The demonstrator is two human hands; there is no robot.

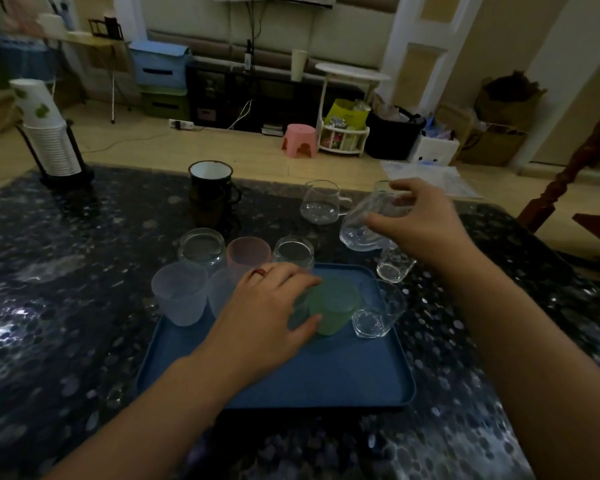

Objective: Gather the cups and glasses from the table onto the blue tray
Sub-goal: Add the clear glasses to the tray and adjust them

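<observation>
Tray: blue tray [326, 375] lay on the dark speckled table [66, 306].
Left hand: left hand [271, 317] rested on the green cup [333, 310] on the tray, fingers wrapped round it.
Right hand: right hand [416, 220] held a clear glass [368, 223] tilted in the air above the table, fingers tight round it.
Other cups: black mug [210, 178] and glass jug [319, 202] stood behind the tray on the table.

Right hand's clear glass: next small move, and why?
Probably lower the clear glass onto the bare near part of the blue tray. The right hand holds it tilted in the air above the table, off the tray's far right corner. The left hand is on the green cup, already on the tray, so the space in front is free.
</observation>
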